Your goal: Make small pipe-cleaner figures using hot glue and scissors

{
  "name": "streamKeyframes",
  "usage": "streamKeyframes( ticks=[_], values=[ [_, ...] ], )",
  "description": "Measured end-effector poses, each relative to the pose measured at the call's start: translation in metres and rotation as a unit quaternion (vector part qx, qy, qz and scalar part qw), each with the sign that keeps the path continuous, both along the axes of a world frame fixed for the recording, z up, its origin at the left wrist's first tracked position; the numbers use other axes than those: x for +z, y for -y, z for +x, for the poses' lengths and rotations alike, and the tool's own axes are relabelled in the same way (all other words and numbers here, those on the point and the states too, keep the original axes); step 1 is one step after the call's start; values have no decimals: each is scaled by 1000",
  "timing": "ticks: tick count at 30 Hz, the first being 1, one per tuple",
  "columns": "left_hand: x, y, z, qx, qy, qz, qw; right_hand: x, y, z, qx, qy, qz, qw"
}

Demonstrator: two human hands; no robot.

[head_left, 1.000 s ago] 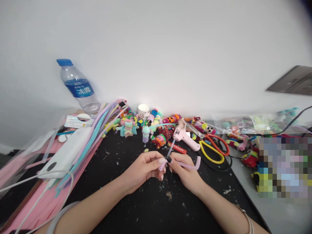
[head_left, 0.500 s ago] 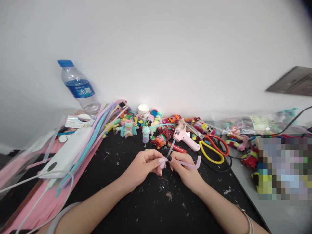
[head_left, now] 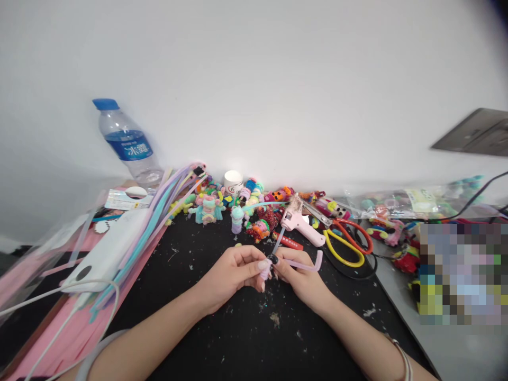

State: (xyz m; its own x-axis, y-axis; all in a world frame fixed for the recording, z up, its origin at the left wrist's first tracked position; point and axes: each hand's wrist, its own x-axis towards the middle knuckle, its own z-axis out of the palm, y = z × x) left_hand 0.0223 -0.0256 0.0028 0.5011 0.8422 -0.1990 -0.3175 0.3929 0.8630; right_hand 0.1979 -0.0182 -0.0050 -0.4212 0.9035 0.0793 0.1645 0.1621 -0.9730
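Between thumb and fingers, my left hand (head_left: 240, 270) pinches a small coil of pale lilac pipe cleaner (head_left: 265, 271). My right hand (head_left: 304, 275), with dark nail polish showing, is closed on the same pipe cleaner close beside the coil. Its loose tail (head_left: 313, 264) sticks out to the right past my fingers and bends up at the end. Just beyond my fingertips lies a pink glue gun (head_left: 304, 226) with a glue stick (head_left: 279, 239) poking out toward me. A small teal and lilac pipe cleaner figure (head_left: 237, 219) stands behind my left hand.
Scissors with yellow and red handles (head_left: 344, 254) lie right of the glue gun. Finished pipe cleaner figures (head_left: 208, 209) and a white cup (head_left: 233, 182) line the wall. At left are loose pipe cleaners (head_left: 148, 238), a white power bank (head_left: 105, 251) and a plastic bottle (head_left: 129, 143).
More of the lilac coil shows between my fingers. The pipe cleaner's tail has shifted slightly left and up. Both hands keep their grip in nearly the same place.
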Motion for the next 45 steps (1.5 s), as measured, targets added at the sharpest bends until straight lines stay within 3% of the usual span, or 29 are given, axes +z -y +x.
streamKeyframes(
  ticks=[10,18,26,34,39,45],
  values=[
    [2,-3,1,73,-86,59,992,4,3,0,-49,17,30,998],
    [1,-5,1,125,-114,60,984,3,4,0,-81,2,63,995],
    [0,-3,1,123,-113,32,985,4,3,1,-84,32,81,993],
    [-4,-2,1,99,-47,-23,994,5,2,1,-79,31,88,993],
    [2,-3,1,127,-104,41,986,6,3,0,-77,34,90,992],
    [7,-1,-1,171,-193,149,955,7,5,-1,-62,48,94,993]
  ],
)
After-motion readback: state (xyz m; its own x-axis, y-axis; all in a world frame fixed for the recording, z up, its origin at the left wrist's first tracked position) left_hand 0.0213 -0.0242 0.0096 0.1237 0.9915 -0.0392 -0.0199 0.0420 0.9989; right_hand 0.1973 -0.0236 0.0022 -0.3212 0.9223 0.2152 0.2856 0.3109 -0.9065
